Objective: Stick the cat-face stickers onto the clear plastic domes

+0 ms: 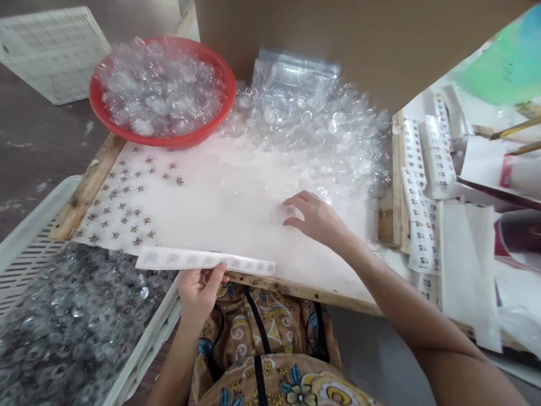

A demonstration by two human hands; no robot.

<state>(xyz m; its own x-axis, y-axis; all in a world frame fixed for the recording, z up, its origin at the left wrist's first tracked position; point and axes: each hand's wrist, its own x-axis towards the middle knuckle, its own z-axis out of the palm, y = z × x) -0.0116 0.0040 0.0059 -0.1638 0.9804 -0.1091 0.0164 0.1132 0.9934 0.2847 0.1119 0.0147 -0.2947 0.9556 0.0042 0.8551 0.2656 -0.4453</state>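
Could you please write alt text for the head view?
A person's left hand holds a printed white strip at the front edge of a white tabletop; the open right hand is over it. Clear plastic pieces fill a red basin, far left.

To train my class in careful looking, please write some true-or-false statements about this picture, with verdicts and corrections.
1. The left hand holds a long white paper-like strip. True.
2. The round red plastic bowl holds clear plastic pieces. True.
3. The right hand grips the red bowl's rim. False: it is at the flat white work surface, apart from the bowl.
4. The slotted plastic crate at the upper left is black. False: it is white.
5. Small dark prints show on the work surface's left part. True.
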